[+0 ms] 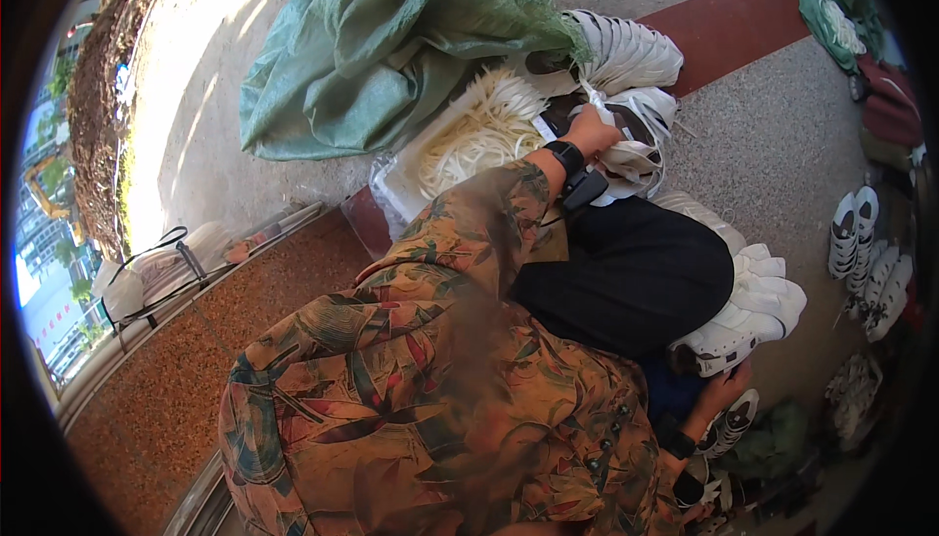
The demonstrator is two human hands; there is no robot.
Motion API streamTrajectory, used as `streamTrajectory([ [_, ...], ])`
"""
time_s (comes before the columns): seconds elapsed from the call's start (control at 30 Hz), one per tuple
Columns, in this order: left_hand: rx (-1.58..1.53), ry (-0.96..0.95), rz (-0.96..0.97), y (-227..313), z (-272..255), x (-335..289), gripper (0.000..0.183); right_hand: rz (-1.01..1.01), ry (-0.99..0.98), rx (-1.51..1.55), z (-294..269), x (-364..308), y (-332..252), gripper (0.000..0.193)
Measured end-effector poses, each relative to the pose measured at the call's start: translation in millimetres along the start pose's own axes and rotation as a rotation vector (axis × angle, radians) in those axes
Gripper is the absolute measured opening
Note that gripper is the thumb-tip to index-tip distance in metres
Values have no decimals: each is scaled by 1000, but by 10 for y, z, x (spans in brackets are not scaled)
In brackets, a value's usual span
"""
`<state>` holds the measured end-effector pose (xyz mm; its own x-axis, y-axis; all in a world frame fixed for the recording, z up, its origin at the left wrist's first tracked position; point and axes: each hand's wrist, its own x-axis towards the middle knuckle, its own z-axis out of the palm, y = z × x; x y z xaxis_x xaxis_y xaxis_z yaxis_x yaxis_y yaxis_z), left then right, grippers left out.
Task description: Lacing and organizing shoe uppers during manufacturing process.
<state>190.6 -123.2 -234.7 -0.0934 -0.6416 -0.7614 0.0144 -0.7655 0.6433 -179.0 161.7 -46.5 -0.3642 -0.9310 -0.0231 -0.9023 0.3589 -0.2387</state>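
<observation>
My left hand [590,131], with a black watch on its wrist, reaches forward in a floral sleeve and grips a bundle of white shoe parts [634,159]. More stacked white shoe parts [626,47] lie just beyond it. Beside the hand stands a white tray of white laces [479,130]. My right hand [721,387] is low at the right, past my black-trousered knee [626,272]. It holds the lower edge of a white sneaker [736,338] in a stack of white sneakers [768,291]. Its fingers are partly hidden.
A big green woven sack [391,42] lies open behind the tray. Several white sneakers [863,247] lie on the ground at the right, more shoes [738,419] by my right wrist. A white bag with black straps [147,277] rests on a ledge at the left.
</observation>
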Motion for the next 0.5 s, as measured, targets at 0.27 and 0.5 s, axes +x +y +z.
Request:
streamTrajectory([
  [0.27, 574, 106, 170, -426, -21, 122, 68, 47, 23, -23, -20, -14, -132, 37],
  [0.5, -374, -95, 107, -557, 173, 213, 68, 85, 16, 46, -70, 32, -289, 37],
])
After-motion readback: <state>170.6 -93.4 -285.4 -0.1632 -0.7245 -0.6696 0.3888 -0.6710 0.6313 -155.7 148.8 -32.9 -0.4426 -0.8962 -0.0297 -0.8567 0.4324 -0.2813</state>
